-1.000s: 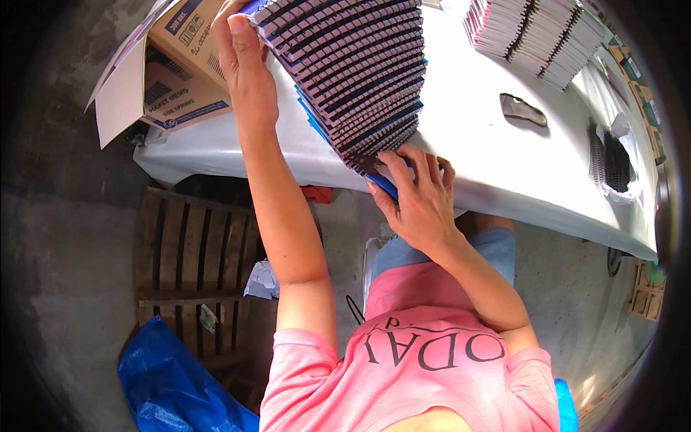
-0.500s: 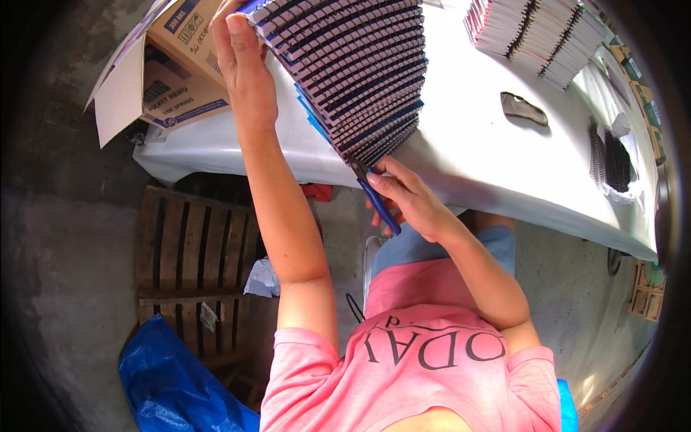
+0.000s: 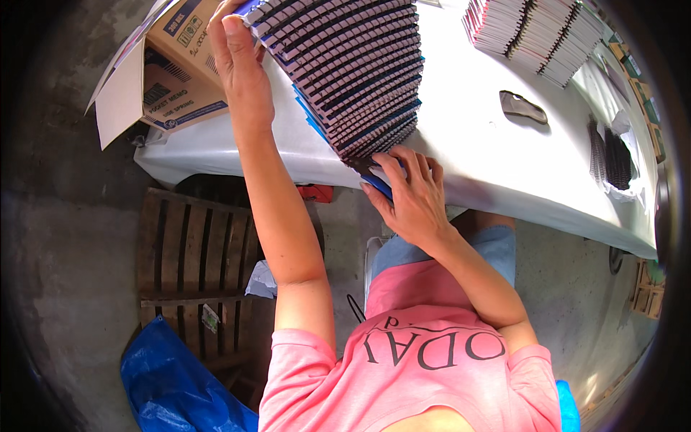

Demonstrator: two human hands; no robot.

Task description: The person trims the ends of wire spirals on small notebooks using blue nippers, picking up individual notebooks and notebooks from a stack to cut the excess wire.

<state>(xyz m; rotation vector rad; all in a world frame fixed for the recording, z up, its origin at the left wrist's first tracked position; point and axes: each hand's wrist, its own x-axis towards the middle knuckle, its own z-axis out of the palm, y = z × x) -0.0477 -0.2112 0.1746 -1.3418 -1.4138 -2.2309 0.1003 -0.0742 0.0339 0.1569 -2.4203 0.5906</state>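
A tall stack of spiral-bound notebooks (image 3: 345,72) stands at the table's near edge, its black coils facing me. My left hand (image 3: 245,72) grips its upper left corner, thumb on the near side; the other fingertips are partly cut off by the picture's edge. At the stack's lowest end, my right hand (image 3: 414,191) is closed around blue-handled pliers (image 3: 380,187). Their dark jaws meet the coil ends at the bottom notebooks. My palm and fingers hide most of the handles.
The table has a white cover (image 3: 468,115). More bound notebooks (image 3: 536,36) stand at the far right, near a dark-edged oval object (image 3: 523,107) and black coils (image 3: 617,160). An open carton (image 3: 183,79) sits at the left. Below are a wooden pallet (image 3: 194,245) and blue tarp (image 3: 173,381).
My right hand has turned over and risen slightly, its back now upward and its fingers over the pliers. The handles have swung up under the palm. My left hand barely moved.
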